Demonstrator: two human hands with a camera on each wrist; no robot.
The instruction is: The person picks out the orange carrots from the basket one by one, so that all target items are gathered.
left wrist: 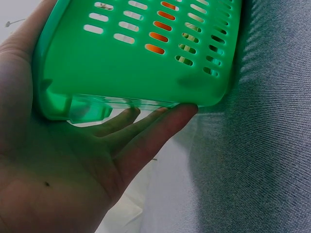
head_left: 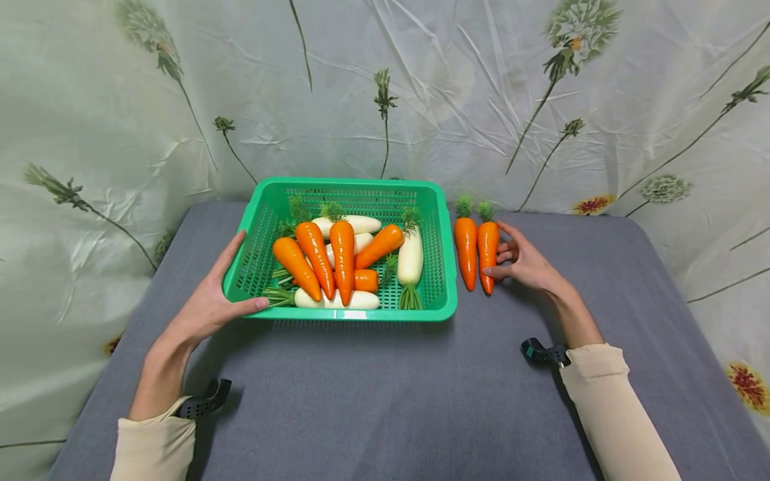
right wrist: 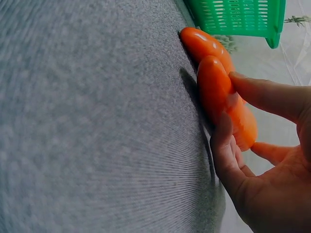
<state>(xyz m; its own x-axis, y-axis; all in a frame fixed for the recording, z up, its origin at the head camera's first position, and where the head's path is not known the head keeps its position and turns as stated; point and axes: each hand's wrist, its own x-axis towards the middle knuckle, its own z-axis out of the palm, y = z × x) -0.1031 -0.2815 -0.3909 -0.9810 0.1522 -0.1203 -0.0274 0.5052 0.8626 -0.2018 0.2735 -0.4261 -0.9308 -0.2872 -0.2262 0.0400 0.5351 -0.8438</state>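
Green plastic, that's the basket [head_left: 333,315], and it is well stocked! Five orange carrots [head_left: 342,257] can be counted inside, one of them partly hidden beneath the others, and with them four white radishes [head_left: 410,259]: one toward the back, one in the middle half covered, one along the near side, one upright in the view at the right.

Two more carrots are outside, lying close side by side on the grey cloth [head_left: 391,401] just right of the basket: the left loose carrot [head_left: 466,250] and the right loose carrot [head_left: 488,254], leafy tops pointing away from the person.

And here's the right hand [head_left: 523,264], gripping that right loose carrot between thumb and fingers! Over on the other side, the left hand [head_left: 207,300] is spread, thumb laid on the near rim, fingers stretched against the basket's left end.

Two beige sleeves, two black straps, one at each wrist: the left strap [head_left: 204,399] shows a row of holes, the right strap [head_left: 541,353] a small green patch, too tiny to read. Behind it all, pale fabric [head_left: 337,140] printed with dandelions.
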